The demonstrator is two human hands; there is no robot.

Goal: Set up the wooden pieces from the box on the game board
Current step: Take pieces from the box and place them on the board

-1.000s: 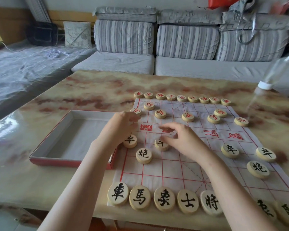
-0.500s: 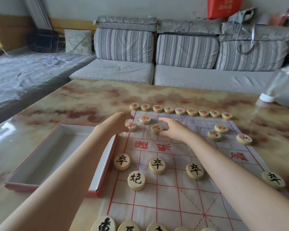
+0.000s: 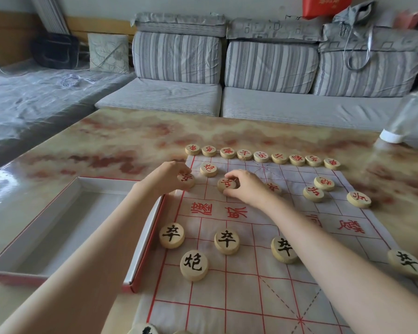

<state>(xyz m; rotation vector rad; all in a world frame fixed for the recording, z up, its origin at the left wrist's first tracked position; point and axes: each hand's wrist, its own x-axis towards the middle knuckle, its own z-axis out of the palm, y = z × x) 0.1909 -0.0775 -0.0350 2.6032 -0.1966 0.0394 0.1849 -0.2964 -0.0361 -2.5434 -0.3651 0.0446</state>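
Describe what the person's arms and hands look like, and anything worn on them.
The left forearm and right forearm are bare as far as the frame shows: no sleeves or cuffs. The left hand and right hand wear no gloves; no watch, bracelet or ring shows on the visible sides.
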